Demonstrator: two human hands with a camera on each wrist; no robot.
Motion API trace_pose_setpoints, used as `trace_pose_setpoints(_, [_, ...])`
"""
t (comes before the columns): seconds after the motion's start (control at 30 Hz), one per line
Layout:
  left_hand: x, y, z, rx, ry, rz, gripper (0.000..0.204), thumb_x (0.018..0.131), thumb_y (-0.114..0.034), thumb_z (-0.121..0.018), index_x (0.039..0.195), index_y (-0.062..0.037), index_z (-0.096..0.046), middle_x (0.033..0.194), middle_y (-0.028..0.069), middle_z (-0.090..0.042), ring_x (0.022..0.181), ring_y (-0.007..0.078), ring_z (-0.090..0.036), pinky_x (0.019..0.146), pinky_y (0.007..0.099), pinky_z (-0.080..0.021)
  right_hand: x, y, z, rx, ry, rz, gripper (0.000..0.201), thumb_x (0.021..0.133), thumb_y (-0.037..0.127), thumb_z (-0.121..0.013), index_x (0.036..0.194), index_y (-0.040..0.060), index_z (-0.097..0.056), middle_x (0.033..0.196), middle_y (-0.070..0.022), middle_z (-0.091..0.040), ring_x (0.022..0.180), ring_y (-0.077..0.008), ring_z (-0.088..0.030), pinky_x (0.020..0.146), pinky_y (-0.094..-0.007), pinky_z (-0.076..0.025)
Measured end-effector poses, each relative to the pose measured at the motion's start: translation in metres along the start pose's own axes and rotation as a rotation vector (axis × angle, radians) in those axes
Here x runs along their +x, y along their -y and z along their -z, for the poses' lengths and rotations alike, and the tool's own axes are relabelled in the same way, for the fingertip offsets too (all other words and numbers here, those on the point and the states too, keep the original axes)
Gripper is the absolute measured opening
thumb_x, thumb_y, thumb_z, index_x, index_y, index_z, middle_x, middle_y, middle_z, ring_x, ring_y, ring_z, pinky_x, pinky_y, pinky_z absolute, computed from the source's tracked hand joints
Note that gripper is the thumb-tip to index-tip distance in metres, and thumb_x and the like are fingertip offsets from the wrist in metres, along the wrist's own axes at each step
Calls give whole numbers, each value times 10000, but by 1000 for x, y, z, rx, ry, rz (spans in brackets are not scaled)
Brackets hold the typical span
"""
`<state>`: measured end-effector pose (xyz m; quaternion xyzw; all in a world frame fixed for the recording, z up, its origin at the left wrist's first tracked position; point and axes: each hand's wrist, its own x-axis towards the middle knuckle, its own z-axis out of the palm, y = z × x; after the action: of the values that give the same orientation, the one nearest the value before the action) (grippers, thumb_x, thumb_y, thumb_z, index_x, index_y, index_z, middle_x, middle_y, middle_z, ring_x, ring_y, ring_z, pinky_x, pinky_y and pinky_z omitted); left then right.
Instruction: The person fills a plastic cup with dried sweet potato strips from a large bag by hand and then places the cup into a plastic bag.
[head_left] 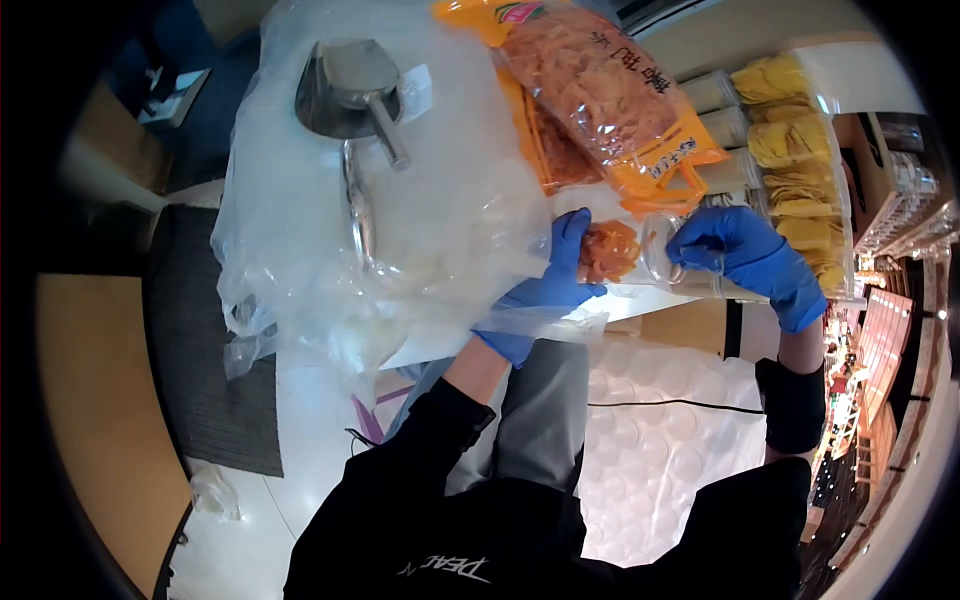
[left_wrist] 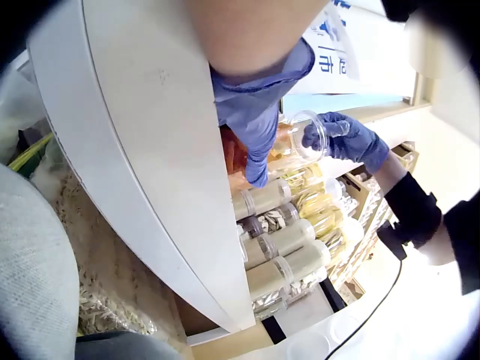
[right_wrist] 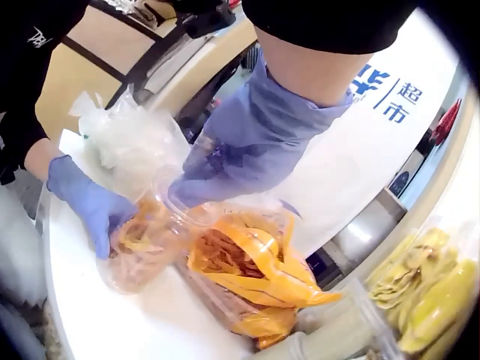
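In the head view a clear plastic jar (head_left: 658, 250) lies on its side with orange dried strips (head_left: 608, 252) in it. My left hand (head_left: 560, 268), in a blue glove, grips the body of the jar. At the jar's mouth, my gloved right hand (head_left: 745, 255) has its fingers curled. The right wrist view has those fingers right at the round rim (right_wrist: 184, 206); whether they hold anything, I cannot tell. In the left wrist view, my right hand (left_wrist: 349, 139) shows partly through the clear plastic. Beyond the jar lies a printed orange-and-clear bag (head_left: 600, 90) of similar strips.
A large clear plastic bag (head_left: 440, 200) covers the left side of the table, with metal scoops (head_left: 350, 90) on it. Several filled jars (left_wrist: 281, 262) stand beside packs of yellow slices (head_left: 800, 150) at the right. A dark cable (head_left: 680, 403) runs to the right forearm.
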<state>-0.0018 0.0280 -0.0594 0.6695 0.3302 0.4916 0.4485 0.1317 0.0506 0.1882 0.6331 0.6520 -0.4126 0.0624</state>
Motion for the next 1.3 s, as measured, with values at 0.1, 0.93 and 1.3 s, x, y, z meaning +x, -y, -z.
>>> trace_pose_setpoints(0.1, [0,5,-6,-92,-51,-32,884,614,-245,-839,1307,24,-361,1244,190,-474,1132,332,-504,968,379,-425,1,-7,18,-147,-279,35,183,805,96,-698,771,3,-544,780,-30,-597,724,-105,-527,698,-253,-451])
trace_pose_setpoints(0.93, [5,-9,10,-9,115,80,899,610,-265,-829,1317,7,-344,1266,175,-470,1134,319,-514,969,363,-432,98,-86,-33,-183,-736,302,414,716,-35,-628,1122,22,-573,1011,-127,-633,799,-236,-640,739,-290,-508])
trace_pose_setpoints(1.3, [5,-3,5,-14,88,57,925,601,-321,-842,1314,-16,-337,1235,161,-489,1096,322,-526,948,379,-444,50,-75,3,492,-693,253,260,815,-62,-608,1069,-8,-620,958,-45,-650,771,-81,-587,677,-218,-494])
